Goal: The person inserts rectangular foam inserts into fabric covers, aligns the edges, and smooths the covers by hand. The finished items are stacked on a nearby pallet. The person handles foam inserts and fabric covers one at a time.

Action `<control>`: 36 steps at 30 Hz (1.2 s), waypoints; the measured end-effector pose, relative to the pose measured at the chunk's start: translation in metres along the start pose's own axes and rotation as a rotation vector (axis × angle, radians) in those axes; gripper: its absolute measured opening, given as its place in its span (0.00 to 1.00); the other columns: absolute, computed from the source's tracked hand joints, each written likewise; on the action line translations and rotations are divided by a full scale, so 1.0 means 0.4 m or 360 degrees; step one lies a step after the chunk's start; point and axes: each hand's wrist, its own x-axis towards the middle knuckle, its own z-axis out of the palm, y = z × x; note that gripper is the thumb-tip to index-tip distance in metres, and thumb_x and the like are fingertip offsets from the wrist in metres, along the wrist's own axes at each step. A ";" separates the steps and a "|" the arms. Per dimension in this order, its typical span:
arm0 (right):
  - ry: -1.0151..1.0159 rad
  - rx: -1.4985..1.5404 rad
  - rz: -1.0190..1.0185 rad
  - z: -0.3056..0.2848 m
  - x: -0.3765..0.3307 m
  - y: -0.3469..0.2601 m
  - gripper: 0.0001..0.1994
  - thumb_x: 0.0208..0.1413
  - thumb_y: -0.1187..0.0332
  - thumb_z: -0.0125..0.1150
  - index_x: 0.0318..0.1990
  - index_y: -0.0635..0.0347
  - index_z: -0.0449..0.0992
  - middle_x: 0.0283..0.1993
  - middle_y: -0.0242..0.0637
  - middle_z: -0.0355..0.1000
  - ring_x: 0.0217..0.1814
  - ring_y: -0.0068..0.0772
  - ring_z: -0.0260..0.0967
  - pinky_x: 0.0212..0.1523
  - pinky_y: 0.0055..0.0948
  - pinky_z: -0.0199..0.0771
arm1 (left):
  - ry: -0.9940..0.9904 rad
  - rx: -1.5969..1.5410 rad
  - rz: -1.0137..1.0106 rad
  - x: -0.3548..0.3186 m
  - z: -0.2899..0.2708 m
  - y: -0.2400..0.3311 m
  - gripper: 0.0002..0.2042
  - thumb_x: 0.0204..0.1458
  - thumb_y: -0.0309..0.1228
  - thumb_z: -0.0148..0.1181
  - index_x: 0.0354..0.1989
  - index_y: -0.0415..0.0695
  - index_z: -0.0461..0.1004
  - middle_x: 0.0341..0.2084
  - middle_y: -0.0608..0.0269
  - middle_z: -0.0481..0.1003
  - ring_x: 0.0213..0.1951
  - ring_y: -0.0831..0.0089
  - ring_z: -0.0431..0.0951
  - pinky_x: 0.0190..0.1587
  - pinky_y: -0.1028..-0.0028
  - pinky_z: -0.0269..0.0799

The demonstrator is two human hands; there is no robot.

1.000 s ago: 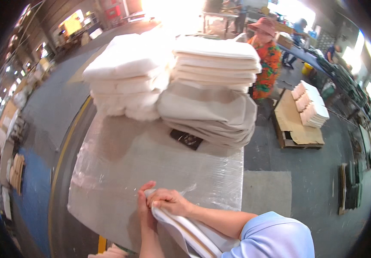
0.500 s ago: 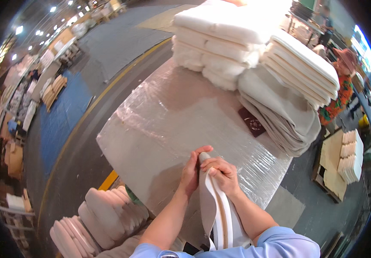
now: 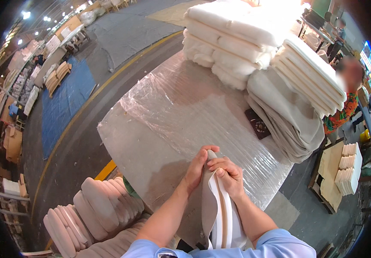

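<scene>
A pale grey fabric-covered cushion (image 3: 209,202) stands on its edge against my front, its narrow end pointing away from me. Along its upper side the cover gapes, showing white padding and a tan strip (image 3: 223,206) that runs lengthwise. My left hand (image 3: 196,170) is cupped round the far tip from the left, fingers pressed over it. From the right, my right hand (image 3: 229,175) grips the cover just behind that tip, thumb on top and fingers curled. The cushion's lower end is partly hidden by my body. Beneath both hands lies the plastic-wrapped table top (image 3: 168,129).
White padding (image 3: 233,38) is stacked at the table's far end, beside folded grey covers (image 3: 280,107) and white sheets (image 3: 310,71). A dark card (image 3: 258,124) lies there. Finished-looking cushions (image 3: 103,206) stand at lower left. Beyond the right edge are a pallet (image 3: 329,176) and a person (image 3: 344,112).
The view has shifted slightly, so the surroundings sit a little differently. Both hands keep their hold on the cushion's tip, with hardly any movement between them.
</scene>
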 end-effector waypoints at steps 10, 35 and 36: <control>0.0723 0.0110 0.0594 -0.188 -0.385 -0.128 0.17 0.73 0.61 0.53 0.56 0.65 0.79 0.53 0.37 0.78 0.50 0.26 0.73 0.54 0.29 0.73 | 0.0062 0.0240 -0.0045 0.012 0.040 0.023 0.23 0.67 0.57 0.55 0.54 0.50 0.72 0.39 0.72 0.72 0.41 0.81 0.71 0.46 0.76 0.69; 0.1256 0.0520 0.0430 -0.263 -0.521 -0.135 0.35 0.76 0.41 0.34 0.49 0.67 0.79 0.40 0.43 0.80 0.41 0.32 0.76 0.48 0.31 0.76 | 0.0735 0.0078 0.0067 -0.829 -0.023 -0.030 0.26 0.71 0.50 0.48 0.67 0.42 0.66 0.65 0.58 0.69 0.67 0.63 0.67 0.71 0.59 0.61; 0.1285 0.0527 0.0435 -0.266 -0.516 -0.120 0.36 0.76 0.40 0.34 0.49 0.67 0.79 0.39 0.43 0.80 0.40 0.32 0.76 0.47 0.31 0.76 | 0.0685 0.0049 0.0089 -0.842 -0.013 -0.037 0.26 0.71 0.49 0.50 0.68 0.42 0.64 0.65 0.58 0.68 0.68 0.62 0.67 0.71 0.59 0.60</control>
